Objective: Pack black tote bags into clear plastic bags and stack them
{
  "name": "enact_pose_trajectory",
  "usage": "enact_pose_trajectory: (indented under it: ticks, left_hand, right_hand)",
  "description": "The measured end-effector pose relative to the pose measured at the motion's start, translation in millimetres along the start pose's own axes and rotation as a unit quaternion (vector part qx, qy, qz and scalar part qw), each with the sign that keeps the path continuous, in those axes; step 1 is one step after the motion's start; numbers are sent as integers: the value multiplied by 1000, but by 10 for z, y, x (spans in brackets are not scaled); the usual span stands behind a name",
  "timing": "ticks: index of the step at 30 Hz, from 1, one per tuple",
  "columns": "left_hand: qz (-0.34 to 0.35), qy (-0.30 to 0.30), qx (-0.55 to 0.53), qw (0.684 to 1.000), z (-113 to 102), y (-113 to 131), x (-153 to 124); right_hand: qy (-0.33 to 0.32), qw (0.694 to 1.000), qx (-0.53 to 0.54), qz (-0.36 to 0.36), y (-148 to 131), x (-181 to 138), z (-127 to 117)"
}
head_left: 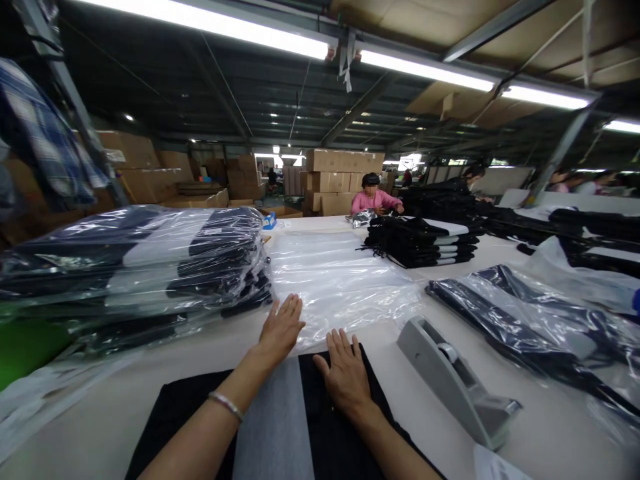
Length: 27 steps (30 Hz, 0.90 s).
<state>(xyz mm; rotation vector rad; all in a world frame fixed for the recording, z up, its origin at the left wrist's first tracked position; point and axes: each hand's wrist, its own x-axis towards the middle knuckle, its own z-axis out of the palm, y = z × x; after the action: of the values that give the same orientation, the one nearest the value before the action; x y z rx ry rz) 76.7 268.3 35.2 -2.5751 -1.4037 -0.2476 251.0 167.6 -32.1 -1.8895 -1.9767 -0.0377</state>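
Observation:
In front of me on the table lies a folded black garment (200, 407) with a grey-white strip (275, 427) down its middle. My right hand (344, 373) rests flat on the garment's far right part, fingers stretched forward. My left hand (283, 327) is stretched out with nothing in it, over the garment's far edge and beside the clear plastic bags (340, 280). Whether its fingertips touch the plastic I cannot tell. Part of the garment is hidden under my forearms.
A grey tape dispenser (450, 380) stands at right, near a bagged dark garment (530, 327). Bagged garments (150, 260) are piled at left. Folded black garments (420, 240) are stacked farther back. A co-worker in pink (377, 199) is across the table. Cardboard boxes (330, 181) stand behind.

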Motion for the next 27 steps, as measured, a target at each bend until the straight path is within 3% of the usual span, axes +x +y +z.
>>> enact_pose_trajectory:
  ticks: [4, 8, 15, 23, 27]
  left_hand:
    - [-9, -28, -32, 999, 439, 285, 501]
    - [-51, -44, -52, 996, 656, 216, 676]
    - [-131, -50, -75, 987, 561, -89, 826]
    - [0, -57, -117, 991, 387, 60, 403]
    - [-14, -87, -121, 989, 448, 110, 449]
  right_hand:
    - [15, 1000, 13, 0, 26, -6, 20]
    - [4, 1000, 21, 4, 21, 8, 3]
    - [5, 999, 32, 10, 11, 18, -3]
    - [17, 999, 45, 9, 8, -2, 9]
    - [18, 999, 40, 10, 11, 3, 8]
